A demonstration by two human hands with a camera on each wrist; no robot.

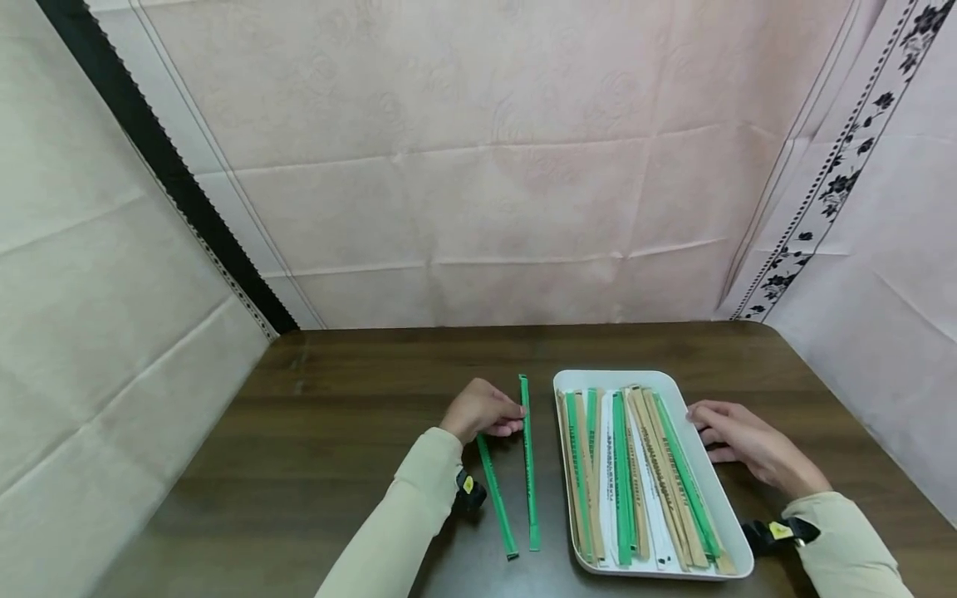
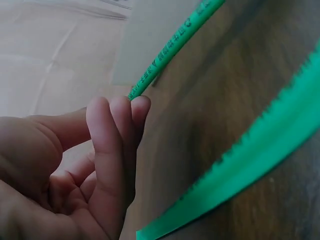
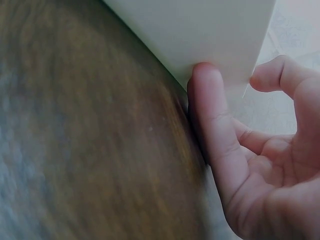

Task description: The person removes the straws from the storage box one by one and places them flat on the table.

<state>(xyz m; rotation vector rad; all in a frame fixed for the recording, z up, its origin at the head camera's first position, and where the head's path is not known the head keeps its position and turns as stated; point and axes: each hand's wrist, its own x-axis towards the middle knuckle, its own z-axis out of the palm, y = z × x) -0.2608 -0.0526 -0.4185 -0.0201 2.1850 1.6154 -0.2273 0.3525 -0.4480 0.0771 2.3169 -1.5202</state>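
Observation:
In the head view my left hand [image 1: 489,410] pinches a slim green wrapped straw [image 1: 528,490] between thumb and fingertips, the straw running lengthwise past them. Dark printing shows along this straw [image 2: 172,50] in the left wrist view. A second green straw [image 1: 497,497] lies just left of it, its far end under the hand. The right hand [image 1: 751,440] holds the right edge of a white tray [image 1: 736,523]. One digit lies along the tray's outer wall [image 3: 200,30] in the right wrist view, another at its rim. Wrapped straws [image 1: 635,482] in green, brown and white fill the tray, side by side.
The dark wooden table [image 1: 299,465] spreads left of the hands and behind the tray. A pale cloth [image 1: 478,208] hangs along its back edge, with more cloth at both sides. Each wrist wears a black strap.

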